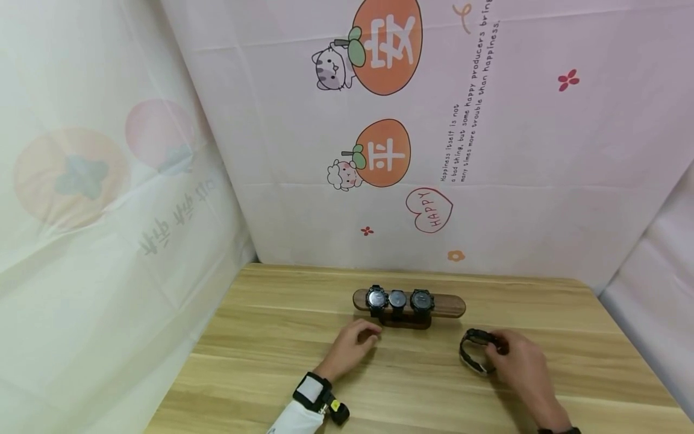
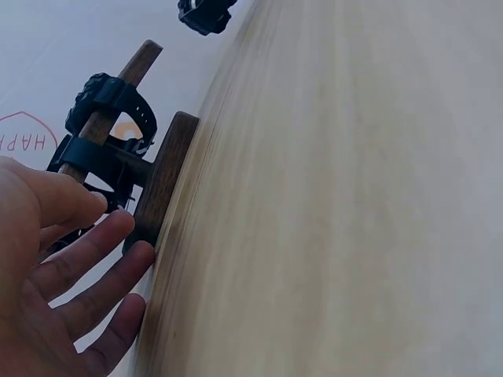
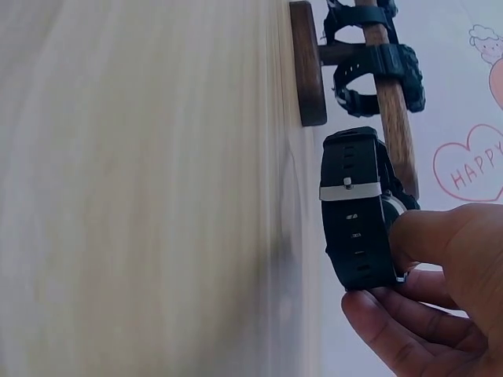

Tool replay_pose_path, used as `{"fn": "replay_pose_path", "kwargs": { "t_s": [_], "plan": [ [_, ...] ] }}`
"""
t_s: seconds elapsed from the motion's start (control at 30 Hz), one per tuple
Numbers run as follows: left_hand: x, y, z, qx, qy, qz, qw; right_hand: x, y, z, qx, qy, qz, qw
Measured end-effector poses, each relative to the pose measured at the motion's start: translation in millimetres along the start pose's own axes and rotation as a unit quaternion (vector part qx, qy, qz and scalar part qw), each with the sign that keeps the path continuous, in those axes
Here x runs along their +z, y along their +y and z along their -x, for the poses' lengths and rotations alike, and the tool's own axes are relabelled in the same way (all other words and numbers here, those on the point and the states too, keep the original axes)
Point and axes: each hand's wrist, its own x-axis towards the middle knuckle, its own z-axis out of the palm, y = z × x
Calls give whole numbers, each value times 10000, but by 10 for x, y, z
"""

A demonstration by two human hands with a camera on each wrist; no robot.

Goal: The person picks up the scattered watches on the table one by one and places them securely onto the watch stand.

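Observation:
My right hand (image 1: pixel 523 364) pinches a black wristwatch (image 3: pixel 357 236) by its side, held above the table. The strap is closed into a loop, with a pale keeper band across it in the right wrist view. A dark wooden watch stand (image 1: pixel 451 307) carries three black watches in a row: a left one (image 1: pixel 376 298), a smaller middle one (image 1: pixel 397 299) and a right one (image 1: pixel 422 301). Its bar's right end is bare. My left hand (image 1: pixel 349 346) is just in front of the stand's left side, fingers loosely bent and holding nothing, fingertips close to the stand base (image 2: pixel 169 169).
The stand is toward the back of a light wood-grain table (image 1: pixel 303 301). Behind it hangs a white printed cloth (image 1: pixel 298 199), and another cloth (image 1: pixel 108 271) hangs along the left. A strapped device (image 1: pixel 311 389) sits on the left wrist.

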Motion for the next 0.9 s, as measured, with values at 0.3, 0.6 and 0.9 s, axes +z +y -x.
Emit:
{"fn": "replay_pose_path", "kwargs": {
  "t_s": [0.3, 0.6, 0.9],
  "plan": [
    [48, 81, -46, 106, -90, 54, 9999, 80, -158, -10, -15, -173, -54, 9998],
    [144, 153, -99, 269, -222, 89, 9994, 142, -303, -27, -108, -142, -196, 9996],
    [261, 253, -148, 262, -364, 29, 9990, 199, -442, -38, -139, -288, -293, 9991]
  ]
}}
